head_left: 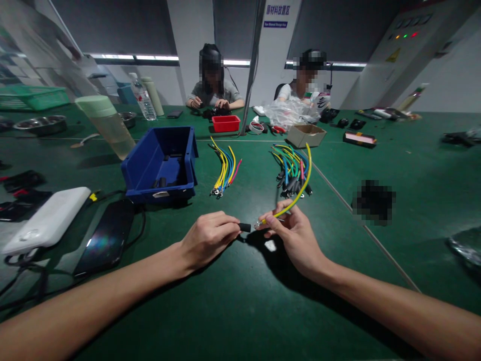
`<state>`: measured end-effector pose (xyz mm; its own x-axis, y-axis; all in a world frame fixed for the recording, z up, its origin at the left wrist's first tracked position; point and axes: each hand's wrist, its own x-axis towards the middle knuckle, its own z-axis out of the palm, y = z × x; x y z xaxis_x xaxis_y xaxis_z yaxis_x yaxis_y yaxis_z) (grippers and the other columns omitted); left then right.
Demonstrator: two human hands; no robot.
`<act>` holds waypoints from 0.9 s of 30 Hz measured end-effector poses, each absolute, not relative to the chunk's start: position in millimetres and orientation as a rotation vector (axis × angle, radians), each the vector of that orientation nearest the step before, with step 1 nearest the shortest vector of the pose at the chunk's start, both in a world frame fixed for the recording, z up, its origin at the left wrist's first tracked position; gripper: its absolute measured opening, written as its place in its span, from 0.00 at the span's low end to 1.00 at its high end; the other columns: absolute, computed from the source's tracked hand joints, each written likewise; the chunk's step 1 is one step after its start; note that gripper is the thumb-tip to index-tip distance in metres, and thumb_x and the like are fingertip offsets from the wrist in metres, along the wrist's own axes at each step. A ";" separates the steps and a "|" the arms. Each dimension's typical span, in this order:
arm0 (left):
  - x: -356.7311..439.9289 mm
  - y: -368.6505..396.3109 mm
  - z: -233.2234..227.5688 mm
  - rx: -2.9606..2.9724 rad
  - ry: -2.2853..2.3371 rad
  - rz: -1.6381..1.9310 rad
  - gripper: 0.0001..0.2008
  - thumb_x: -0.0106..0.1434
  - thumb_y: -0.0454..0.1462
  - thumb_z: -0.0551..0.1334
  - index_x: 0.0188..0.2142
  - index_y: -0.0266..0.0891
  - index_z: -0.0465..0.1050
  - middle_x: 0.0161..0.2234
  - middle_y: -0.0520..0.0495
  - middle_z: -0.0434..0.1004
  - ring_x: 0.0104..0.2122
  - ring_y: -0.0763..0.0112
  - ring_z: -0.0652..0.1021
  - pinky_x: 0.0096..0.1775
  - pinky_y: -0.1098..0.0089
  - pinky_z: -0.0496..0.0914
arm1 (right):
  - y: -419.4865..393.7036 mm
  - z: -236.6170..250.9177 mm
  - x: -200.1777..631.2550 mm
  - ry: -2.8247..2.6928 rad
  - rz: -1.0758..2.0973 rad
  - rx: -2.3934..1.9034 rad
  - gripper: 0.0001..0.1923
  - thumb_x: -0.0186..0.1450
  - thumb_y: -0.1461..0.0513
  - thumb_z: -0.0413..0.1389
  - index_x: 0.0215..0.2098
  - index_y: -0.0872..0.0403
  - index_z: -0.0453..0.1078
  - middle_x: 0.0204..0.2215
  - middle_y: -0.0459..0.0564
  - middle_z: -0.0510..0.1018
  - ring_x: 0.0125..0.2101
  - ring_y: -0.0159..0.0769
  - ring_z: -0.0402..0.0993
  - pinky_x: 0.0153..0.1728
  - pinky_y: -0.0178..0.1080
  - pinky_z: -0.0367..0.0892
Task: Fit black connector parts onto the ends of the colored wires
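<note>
My left hand [210,238] is closed, pinching a short black heat-shrink tube [245,227] that points to the right. Facing it, my right hand [295,235] grips a yellow wire [301,193] near its metal lug [257,225]. The lug and the tube's end are a small gap apart. The wire's free end curves upward. Behind my right hand lies a bundle of wires [291,168] in yellow, blue, green and red, many with black sleeves at the near end. A smaller bundle of wires [225,168] with bare lugs lies to its left.
A blue bin [131,173] holding black tube pieces stands left of the wires. A phone [107,238] and a white power bank [47,218] with cables lie at left. Beyond are a red tray [226,124], a cardboard box [306,136] and two seated people. Another person stands far left.
</note>
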<state>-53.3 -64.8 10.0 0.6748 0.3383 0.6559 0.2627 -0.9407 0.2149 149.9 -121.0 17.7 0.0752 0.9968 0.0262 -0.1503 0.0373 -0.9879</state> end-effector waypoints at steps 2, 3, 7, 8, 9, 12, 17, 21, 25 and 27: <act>-53.2 -65.0 10.7 2.792 0.492 1.130 0.04 0.62 0.30 0.59 0.32 0.35 0.72 0.34 0.45 0.79 0.28 0.73 0.75 0.30 0.73 0.70 | -120.8 17.4 150.3 -1.052 1.204 -1.108 0.17 0.59 0.56 0.60 0.35 0.50 0.54 0.29 0.43 0.76 0.30 0.36 0.78 0.26 0.34 0.68; -53.2 -65.0 10.7 2.794 0.490 1.141 0.04 0.62 0.29 0.59 0.33 0.35 0.72 0.34 0.45 0.79 0.27 0.73 0.74 0.29 0.73 0.69 | -120.7 17.2 150.4 -1.048 1.205 -1.107 0.17 0.59 0.56 0.60 0.35 0.50 0.54 0.29 0.43 0.76 0.30 0.36 0.78 0.26 0.34 0.68; -53.7 -64.8 8.8 2.783 0.489 1.170 0.04 0.62 0.30 0.59 0.35 0.35 0.73 0.34 0.45 0.79 0.28 0.73 0.75 0.30 0.73 0.69 | -120.4 16.3 150.9 -1.050 1.201 -1.101 0.17 0.59 0.56 0.60 0.35 0.50 0.54 0.29 0.43 0.76 0.30 0.36 0.78 0.26 0.34 0.68; -53.8 -64.8 8.3 2.777 0.488 1.174 0.05 0.62 0.30 0.59 0.36 0.35 0.73 0.34 0.45 0.78 0.28 0.73 0.75 0.31 0.72 0.70 | -120.4 16.1 150.9 -1.053 1.200 -1.102 0.17 0.59 0.56 0.60 0.35 0.50 0.55 0.29 0.43 0.76 0.31 0.36 0.78 0.26 0.34 0.68; -54.0 -64.8 7.9 2.773 0.486 1.178 0.05 0.63 0.30 0.59 0.37 0.35 0.73 0.34 0.45 0.78 0.29 0.73 0.75 0.31 0.72 0.70 | -120.5 16.1 150.9 -1.054 1.199 -1.103 0.17 0.59 0.56 0.60 0.35 0.50 0.55 0.29 0.43 0.76 0.31 0.36 0.78 0.26 0.34 0.68; -54.6 -64.9 7.3 2.764 0.491 1.193 0.05 0.63 0.30 0.59 0.37 0.35 0.73 0.34 0.44 0.79 0.28 0.73 0.75 0.31 0.72 0.70 | -120.8 16.6 150.4 -1.051 1.202 -1.100 0.17 0.59 0.56 0.60 0.35 0.49 0.54 0.29 0.43 0.76 0.31 0.36 0.78 0.26 0.34 0.68; -55.2 -64.2 5.3 2.772 0.492 1.194 0.05 0.62 0.30 0.59 0.37 0.35 0.73 0.34 0.44 0.79 0.29 0.72 0.76 0.31 0.71 0.70 | -121.4 18.6 149.6 -1.054 1.194 -1.103 0.17 0.58 0.55 0.60 0.34 0.50 0.54 0.29 0.44 0.76 0.30 0.36 0.78 0.26 0.35 0.68; -54.5 -64.8 4.8 2.765 0.501 1.218 0.04 0.62 0.30 0.59 0.35 0.35 0.73 0.33 0.44 0.79 0.29 0.72 0.77 0.32 0.71 0.71 | -121.3 18.5 150.1 -1.062 1.182 -1.114 0.17 0.58 0.55 0.60 0.35 0.49 0.55 0.29 0.44 0.76 0.30 0.37 0.78 0.26 0.35 0.68; -53.4 -67.3 7.7 2.731 0.504 1.242 0.04 0.61 0.29 0.59 0.35 0.35 0.72 0.33 0.45 0.79 0.30 0.72 0.77 0.33 0.72 0.72 | -121.2 18.8 150.3 -1.066 1.179 -1.114 0.17 0.58 0.55 0.60 0.34 0.49 0.55 0.29 0.44 0.76 0.30 0.37 0.78 0.26 0.35 0.68; -52.9 -68.2 9.2 2.731 0.509 1.236 0.04 0.61 0.29 0.60 0.34 0.35 0.72 0.33 0.44 0.79 0.29 0.73 0.77 0.32 0.72 0.71 | -121.4 19.5 150.0 -1.063 1.180 -1.113 0.17 0.58 0.55 0.60 0.34 0.49 0.55 0.28 0.43 0.76 0.30 0.36 0.77 0.25 0.35 0.68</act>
